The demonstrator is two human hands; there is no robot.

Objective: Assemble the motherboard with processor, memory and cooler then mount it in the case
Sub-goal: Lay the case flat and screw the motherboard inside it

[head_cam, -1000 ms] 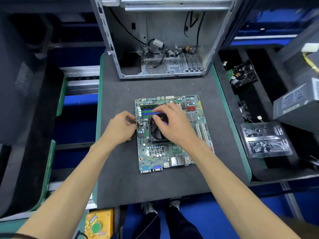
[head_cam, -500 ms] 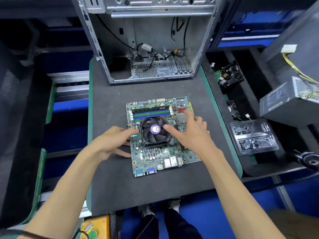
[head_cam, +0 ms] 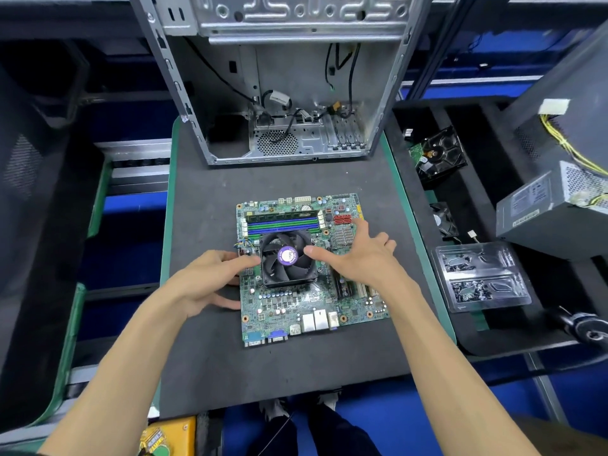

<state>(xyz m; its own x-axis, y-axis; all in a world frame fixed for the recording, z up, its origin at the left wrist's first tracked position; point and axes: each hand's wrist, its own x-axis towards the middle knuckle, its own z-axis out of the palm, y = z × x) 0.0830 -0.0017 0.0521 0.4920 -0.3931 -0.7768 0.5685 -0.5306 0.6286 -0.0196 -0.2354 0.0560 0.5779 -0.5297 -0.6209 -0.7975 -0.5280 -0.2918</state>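
- The motherboard [head_cam: 296, 291] lies flat on the dark mat [head_cam: 204, 363], near the middle, with its port row toward me.
- The cooler [head_cam: 288, 258] sits on the board, fan up, purple sticker at its hub; a memory stick [head_cam: 283, 216] stands in the far slot.
- My left hand [head_cam: 210, 281] is at the board's left edge, fingers fairly straight and spread, fingertips reaching the cooler's left side, thumb lying on the mat by the board edge. It grips nothing.
- My right hand [head_cam: 358, 255] hovers over the board's right half, fingers splayed, thumb tip at the cooler's right rim; whether it touches, I cannot tell.
- The open case [head_cam: 283, 93] stands at the far end of the mat, well apart from the board.
- A clear plastic tray [head_cam: 480, 278] lies off to the right.
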